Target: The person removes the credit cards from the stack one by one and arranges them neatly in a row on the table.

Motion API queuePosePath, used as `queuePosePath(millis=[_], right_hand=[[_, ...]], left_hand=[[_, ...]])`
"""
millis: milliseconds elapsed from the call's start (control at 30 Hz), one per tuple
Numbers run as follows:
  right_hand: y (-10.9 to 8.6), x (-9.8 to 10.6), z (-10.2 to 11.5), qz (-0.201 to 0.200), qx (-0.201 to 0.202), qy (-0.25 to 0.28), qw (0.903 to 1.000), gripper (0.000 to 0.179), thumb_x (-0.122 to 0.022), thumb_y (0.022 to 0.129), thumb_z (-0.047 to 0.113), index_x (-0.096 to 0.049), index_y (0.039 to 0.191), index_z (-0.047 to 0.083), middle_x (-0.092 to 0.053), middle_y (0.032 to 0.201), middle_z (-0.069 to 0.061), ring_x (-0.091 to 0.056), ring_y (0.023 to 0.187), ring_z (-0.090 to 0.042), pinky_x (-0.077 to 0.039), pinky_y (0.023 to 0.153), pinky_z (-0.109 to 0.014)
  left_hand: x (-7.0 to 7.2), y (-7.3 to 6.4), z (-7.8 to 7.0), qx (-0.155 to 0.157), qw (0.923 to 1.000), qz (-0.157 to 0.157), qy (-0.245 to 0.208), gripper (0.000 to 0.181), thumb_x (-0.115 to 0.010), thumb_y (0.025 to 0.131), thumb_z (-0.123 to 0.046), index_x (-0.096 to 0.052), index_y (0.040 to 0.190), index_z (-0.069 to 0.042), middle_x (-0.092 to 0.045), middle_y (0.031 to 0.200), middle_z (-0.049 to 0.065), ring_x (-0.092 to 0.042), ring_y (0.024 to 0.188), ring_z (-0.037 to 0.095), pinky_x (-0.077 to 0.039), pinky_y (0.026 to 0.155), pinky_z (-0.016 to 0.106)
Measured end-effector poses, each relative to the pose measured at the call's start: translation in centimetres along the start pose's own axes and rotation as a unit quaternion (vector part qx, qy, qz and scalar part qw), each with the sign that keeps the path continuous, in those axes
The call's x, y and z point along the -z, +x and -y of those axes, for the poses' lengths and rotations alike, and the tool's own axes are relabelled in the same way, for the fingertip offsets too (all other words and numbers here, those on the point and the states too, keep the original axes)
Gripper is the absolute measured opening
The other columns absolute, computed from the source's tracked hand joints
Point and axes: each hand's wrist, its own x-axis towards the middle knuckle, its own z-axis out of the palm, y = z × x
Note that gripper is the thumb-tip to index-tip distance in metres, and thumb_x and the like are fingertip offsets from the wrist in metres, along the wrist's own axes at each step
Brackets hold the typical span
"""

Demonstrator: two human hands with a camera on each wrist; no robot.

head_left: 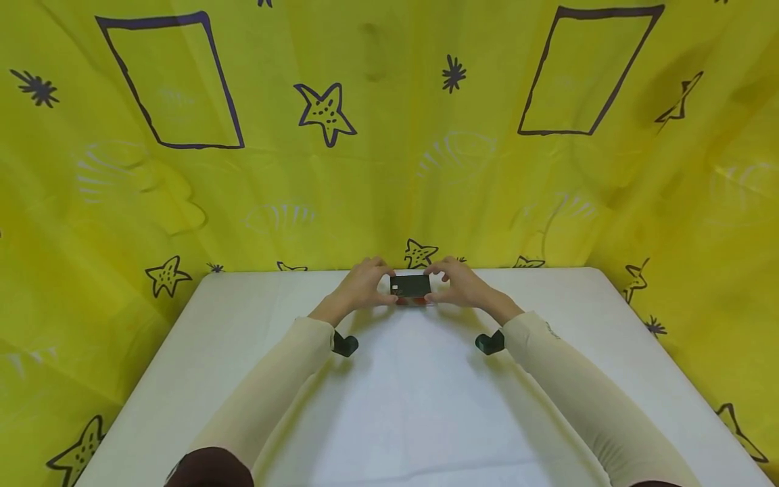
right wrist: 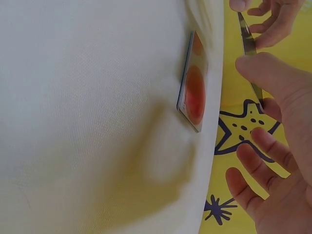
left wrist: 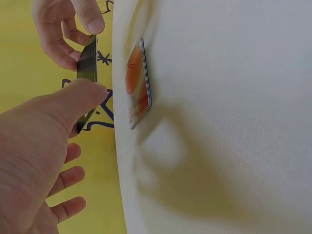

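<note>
A black bank card (head_left: 411,286) with a pale chip is held up between both hands above the far edge of the table. My left hand (head_left: 363,285) pinches its left end between thumb and finger. At the right end, the thumb and a finger of my right hand (head_left: 460,284) do the same. In the left wrist view the other left fingers spread away from the card (left wrist: 87,66). Beneath it, a thin stack of cards (left wrist: 136,80) lies on the table, apart from both hands. Orange-red circles mark the top card of that stack (right wrist: 195,95).
The white table (head_left: 420,406) ends just beyond the hands. A yellow curtain (head_left: 377,176) with dark drawn stars and frames hangs behind it and along both sides. Dark wrist-worn pieces (head_left: 345,345) show by the sleeves.
</note>
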Motion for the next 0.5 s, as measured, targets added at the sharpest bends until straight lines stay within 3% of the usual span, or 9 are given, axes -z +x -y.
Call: queuePosePath(millis=[500], right_hand=[[0.1,-0.5,0.6,-0.001,0.022,0.0,0.9998,0.052,-0.083,0.087,0.027,-0.065,0.131,0.007,-0.056,0.129,-0.023,-0.058,0.111,-0.038,-0.05,0.093,-0.051]], left_hand=[[0.6,-1.1,0.3,-0.002,0.9999,0.01,0.003,0.051,-0.083,0.087,-0.035,-0.07,0.126,-0.006,-0.061,0.129,0.014,-0.055,0.12,0.034,-0.042,0.107,0.051]])
